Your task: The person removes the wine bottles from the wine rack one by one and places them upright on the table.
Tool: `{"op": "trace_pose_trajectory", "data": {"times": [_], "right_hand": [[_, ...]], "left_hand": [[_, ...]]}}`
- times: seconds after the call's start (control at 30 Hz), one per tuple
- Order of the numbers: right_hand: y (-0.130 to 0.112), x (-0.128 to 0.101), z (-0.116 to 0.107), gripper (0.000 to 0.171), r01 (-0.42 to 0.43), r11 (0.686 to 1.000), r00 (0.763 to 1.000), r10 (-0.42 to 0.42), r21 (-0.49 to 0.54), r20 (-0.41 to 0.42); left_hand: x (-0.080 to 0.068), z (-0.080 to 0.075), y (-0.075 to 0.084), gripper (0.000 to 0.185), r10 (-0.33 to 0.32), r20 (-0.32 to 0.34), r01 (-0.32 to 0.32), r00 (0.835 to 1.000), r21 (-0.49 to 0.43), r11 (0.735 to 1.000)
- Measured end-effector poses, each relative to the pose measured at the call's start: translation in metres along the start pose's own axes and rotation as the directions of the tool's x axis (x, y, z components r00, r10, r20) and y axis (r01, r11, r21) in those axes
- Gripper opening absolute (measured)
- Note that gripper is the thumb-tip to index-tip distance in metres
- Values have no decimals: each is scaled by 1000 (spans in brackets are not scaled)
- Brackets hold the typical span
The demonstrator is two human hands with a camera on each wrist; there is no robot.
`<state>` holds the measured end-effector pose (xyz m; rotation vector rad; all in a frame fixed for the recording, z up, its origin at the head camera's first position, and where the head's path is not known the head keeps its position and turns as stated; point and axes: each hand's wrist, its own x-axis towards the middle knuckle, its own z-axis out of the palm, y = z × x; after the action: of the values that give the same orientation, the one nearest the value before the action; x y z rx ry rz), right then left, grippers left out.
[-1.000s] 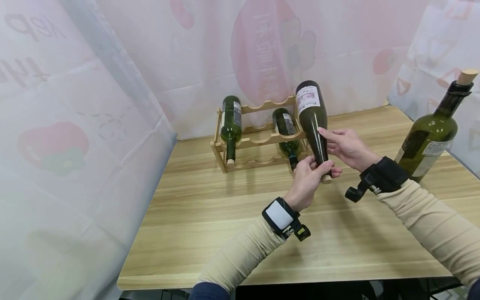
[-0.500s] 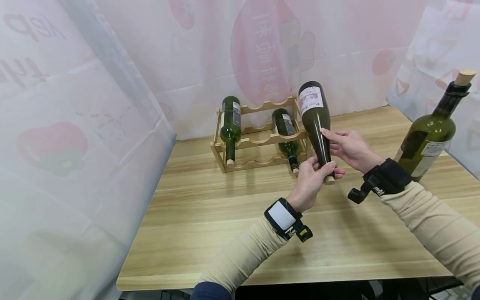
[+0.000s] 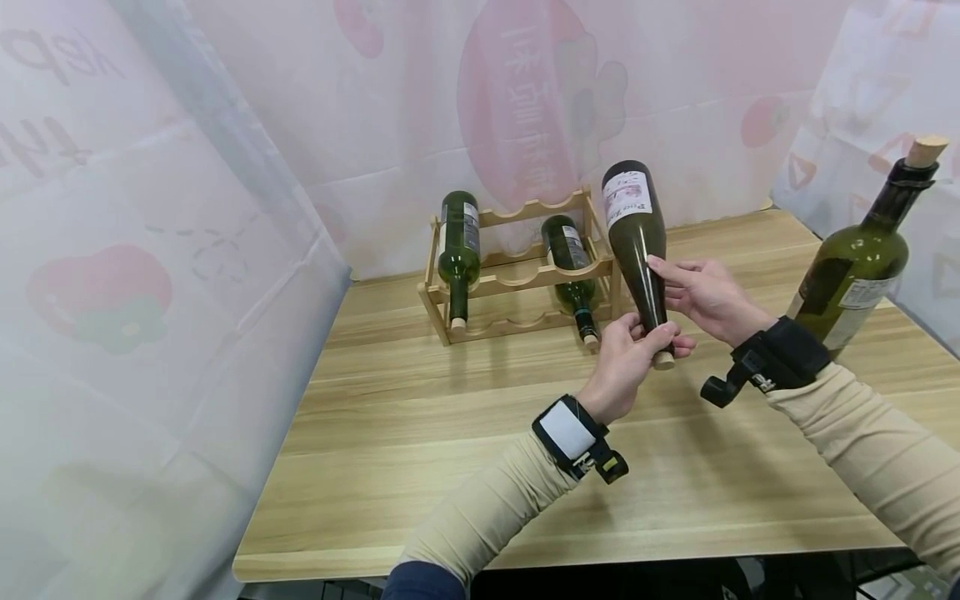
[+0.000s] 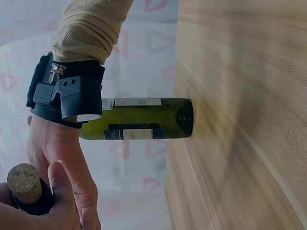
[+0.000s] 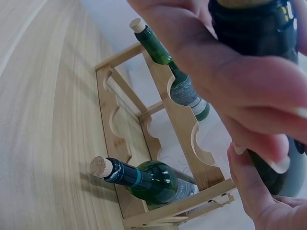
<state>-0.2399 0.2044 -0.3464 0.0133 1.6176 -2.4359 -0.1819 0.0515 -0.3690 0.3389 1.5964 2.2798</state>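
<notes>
Bottle (image 3: 636, 225) slants away, cork (image 3: 663, 361) nearest.

Dark olive glass bottle (image 3: 636, 242) with pink-printed white label (image 3: 627, 197), yellow-green glass bottle (image 3: 864, 254), honey-coloured wooden rack (image 3: 487, 287), pale grained wooden table (image 3: 375, 467), beige cloth sleeves (image 3: 487, 502), white curtain (image 3: 405, 117) printed pink

The table (image 3: 420, 467) bears 1 rack (image 3: 492, 287) and 1 bottle (image 3: 862, 258).

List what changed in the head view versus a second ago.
The held bottle shifted slightly right relative to the rack, left grip and right grip moving with it. The lower bottle now shows its cork, hidden earlier. No new hold, no release. Lower bottle, upper bottle and standing bottle stayed put.
</notes>
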Motion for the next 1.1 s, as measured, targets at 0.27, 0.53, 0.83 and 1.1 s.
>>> {"op": "trace_pose_trajectory", "data": {"times": [0.27, 0.53, 0.83, 1.1], "right_hand": [[-1, -3, -1, 14, 6, 1000, 1000, -5, 12, -7], [-1, -4, -3, 14, 9, 1000, 1000, -9, 0, -9], [-1, -5, -5, 13, 14, 1000, 1000, -14, -1, -12], [-2, -7, -8, 14, 11, 1000, 1000, -11, -4, -15]], "left_hand": [[1, 3, -1, 6, -6, 1, 6, 1000, -8, 1000], [1, 4, -3, 5, -15, -5, 16, 1000, 20, 1000], [2, 6, -4, 5, -17, 3, 17, 1000, 26, 1000], [3, 7, -4, 5, -16, 15, 15, 1000, 18, 1000]]}}
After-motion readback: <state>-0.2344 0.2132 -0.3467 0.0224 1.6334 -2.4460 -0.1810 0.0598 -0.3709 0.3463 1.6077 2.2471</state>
